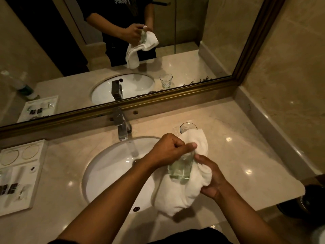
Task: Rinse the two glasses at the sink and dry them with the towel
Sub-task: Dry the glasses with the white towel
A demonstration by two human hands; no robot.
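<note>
Over the right edge of the sink (98, 166), the right hand (213, 180) cradles a glass (179, 167) in the white towel (177, 196) while the left hand (168, 149) pinches towel at its rim (the second glass (187, 127) stands farther back on the counter (237, 138)).

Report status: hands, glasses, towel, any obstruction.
Left hand pushing white towel into held glass; right hand gripping it through towel. Second glass upright on countertop. Nothing obstructing.
</note>
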